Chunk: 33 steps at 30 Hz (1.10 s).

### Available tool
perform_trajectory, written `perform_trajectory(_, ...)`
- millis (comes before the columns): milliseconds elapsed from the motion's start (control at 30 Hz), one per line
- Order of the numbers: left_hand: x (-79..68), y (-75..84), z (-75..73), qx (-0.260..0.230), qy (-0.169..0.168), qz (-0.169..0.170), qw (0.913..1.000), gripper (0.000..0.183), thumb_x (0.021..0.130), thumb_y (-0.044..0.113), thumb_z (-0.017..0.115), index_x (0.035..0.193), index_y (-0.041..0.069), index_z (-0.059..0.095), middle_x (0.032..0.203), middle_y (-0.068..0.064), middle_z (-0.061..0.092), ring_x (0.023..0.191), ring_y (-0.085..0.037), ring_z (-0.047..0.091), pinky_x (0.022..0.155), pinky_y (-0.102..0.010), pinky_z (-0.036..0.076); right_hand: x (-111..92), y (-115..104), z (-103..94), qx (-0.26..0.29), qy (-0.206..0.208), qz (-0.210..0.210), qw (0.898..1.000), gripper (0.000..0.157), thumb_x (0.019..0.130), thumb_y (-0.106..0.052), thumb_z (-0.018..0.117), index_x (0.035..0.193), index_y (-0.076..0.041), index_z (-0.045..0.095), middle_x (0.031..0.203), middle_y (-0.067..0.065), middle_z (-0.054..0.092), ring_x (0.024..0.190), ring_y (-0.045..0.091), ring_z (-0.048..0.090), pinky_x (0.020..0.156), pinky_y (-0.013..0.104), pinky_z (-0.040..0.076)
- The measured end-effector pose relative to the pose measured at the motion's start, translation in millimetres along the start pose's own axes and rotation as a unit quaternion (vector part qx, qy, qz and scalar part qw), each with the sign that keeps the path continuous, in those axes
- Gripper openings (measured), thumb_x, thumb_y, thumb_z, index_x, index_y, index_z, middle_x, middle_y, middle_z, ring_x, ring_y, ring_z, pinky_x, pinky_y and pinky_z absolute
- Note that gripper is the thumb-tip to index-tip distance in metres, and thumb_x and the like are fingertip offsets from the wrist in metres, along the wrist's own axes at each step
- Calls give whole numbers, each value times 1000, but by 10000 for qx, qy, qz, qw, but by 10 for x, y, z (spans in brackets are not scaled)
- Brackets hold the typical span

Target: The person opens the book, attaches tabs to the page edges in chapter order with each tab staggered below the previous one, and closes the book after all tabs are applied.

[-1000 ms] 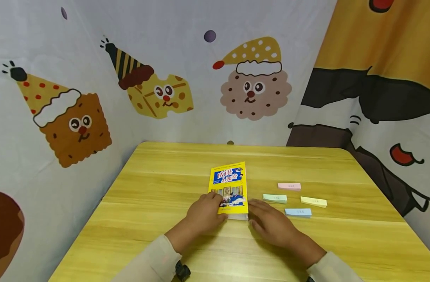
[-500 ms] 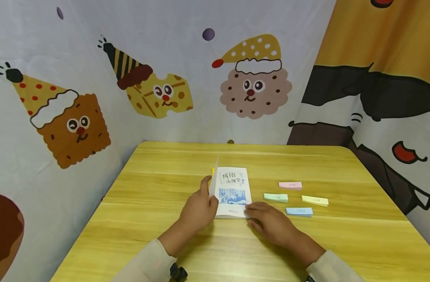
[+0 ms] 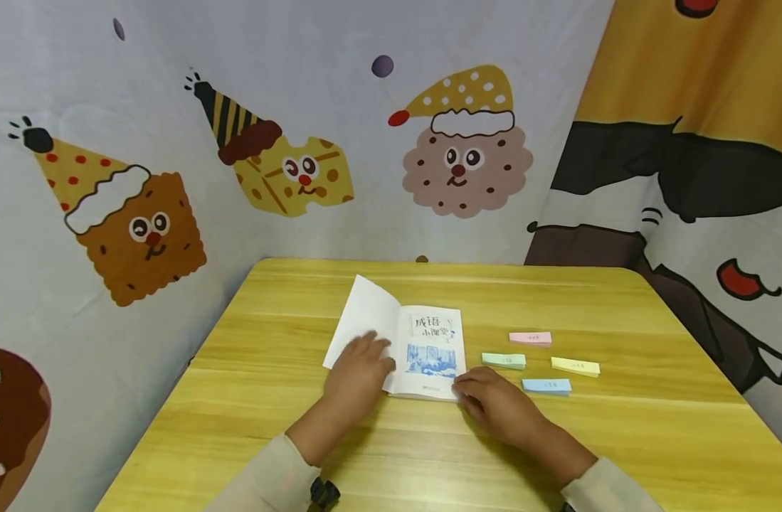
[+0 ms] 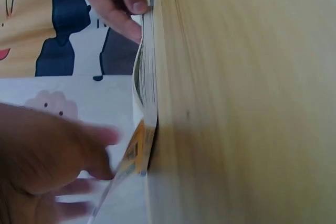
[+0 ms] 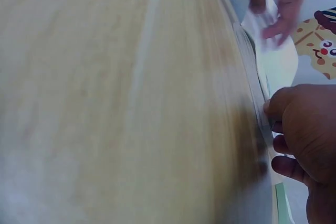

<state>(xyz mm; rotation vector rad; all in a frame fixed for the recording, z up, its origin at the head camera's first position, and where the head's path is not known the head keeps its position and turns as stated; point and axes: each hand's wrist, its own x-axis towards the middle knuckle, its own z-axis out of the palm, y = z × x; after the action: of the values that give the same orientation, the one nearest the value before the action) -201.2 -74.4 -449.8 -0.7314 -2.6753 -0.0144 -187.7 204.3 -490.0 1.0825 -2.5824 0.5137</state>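
A book (image 3: 429, 338) is lying open mid-table (image 3: 653, 434) on wood grain, cartoon-printed cloth (image 3: 314, 64) hanging behind; the left hand (image 3: 358, 370) is spreading loosely over its cover, the right hand (image 3: 496, 403) gripping its near corner.

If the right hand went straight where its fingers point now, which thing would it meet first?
Most likely the open book: the fingertips of the right hand seem to touch its near right corner, though exact contact is unclear.

The open book (image 3: 431, 355) reads "成语小课堂"; writing on the 4 coloured slips (image 3: 546, 387) is illegible.
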Motion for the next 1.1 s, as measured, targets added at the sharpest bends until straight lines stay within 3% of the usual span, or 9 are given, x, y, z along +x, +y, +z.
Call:
perform_trajectory(100,-15,79,68,-348,-566,343,9972,20,83,13,67,102,21,70,111,0,60,108,-28,49,91,-45,40,-7,-8,-1,-198,4,69,9998,18,83,-13,68,101,-11,71,105,-3,64,102,16,57,86,33,47)
perform_trajectory(300,22,168,162,-682,-1126,-37,9913,38,79,50,68,106,24,67,108,2,57,97,-24,45,74,-44,40,7,-25,-8,-305,62,337,9989,14,83,-10,67,95,-15,70,97,-8,64,95,11,57,82,31,49)
perform_trajectory(433,40,167,191,-818,-1242,-144,9888,38,78,51,70,105,25,68,110,1,56,98,-25,45,72,-43,40,18,-39,-11,-394,350,473,9975,10,82,-13,71,89,-18,68,94,-10,62,93,9,55,80,31,48)
perform_trajectory(667,26,146,175,-873,-1023,-65,9909,16,89,35,62,100,26,69,104,3,58,90,-21,46,67,-40,40,28,-108,-67,-471,1040,941,9890,37,76,-21,78,102,-14,52,110,2,50,89,15,54,61,26,48)
perform_trajectory(767,23,148,157,-880,-971,-152,9913,25,88,29,58,110,18,65,105,0,60,91,-23,49,70,-41,43,19,-113,-73,-458,922,869,9909,39,77,-20,77,107,-11,55,112,3,53,98,20,54,73,32,49)
perform_trajectory(867,30,150,145,-1079,-934,-478,9886,45,86,28,55,125,7,55,108,-5,61,94,-24,54,74,-41,46,0,-98,-49,-515,587,593,9952,30,80,-17,74,107,-9,65,115,3,60,113,25,52,91,40,44)
perform_trajectory(967,33,142,130,-1530,-723,-1011,9804,58,89,35,53,136,3,42,105,-9,63,92,-24,59,70,-40,49,-24,-84,-12,-567,220,466,9971,26,82,-15,71,108,-13,69,117,0,62,116,22,52,96,41,40)
perform_trajectory(1100,29,113,98,-1970,-27,-1745,9648,67,92,43,54,142,5,31,103,-12,62,87,-26,62,63,-40,50,-34,-87,14,-587,-67,486,9971,24,84,-13,69,108,-14,68,116,-3,62,113,16,53,94,37,42)
